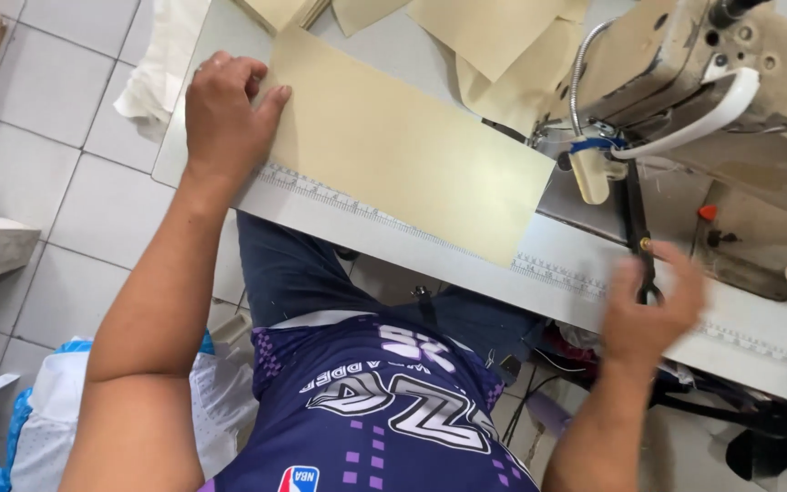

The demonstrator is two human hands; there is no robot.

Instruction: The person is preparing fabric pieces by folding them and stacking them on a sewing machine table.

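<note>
My left hand (225,114) rests flat on the left end of a long cream-coloured strip of material (403,146) that lies on the grey sewing table (466,260). The strip runs to the right, up to the foot of the sewing machine (703,82). My right hand (653,305) is blurred at the table's front edge, with its fingers on the handles of black scissors (635,214) that lie beside the machine. Along the table's front edge runs a printed ruler strip (366,211).
More cream pieces (494,36) are stacked at the back of the table. A white lamp on a flexible neck (591,173) hangs by the needle. White cloth (152,82) drapes off the table's left end. Bags (47,419) stand on the tiled floor at lower left.
</note>
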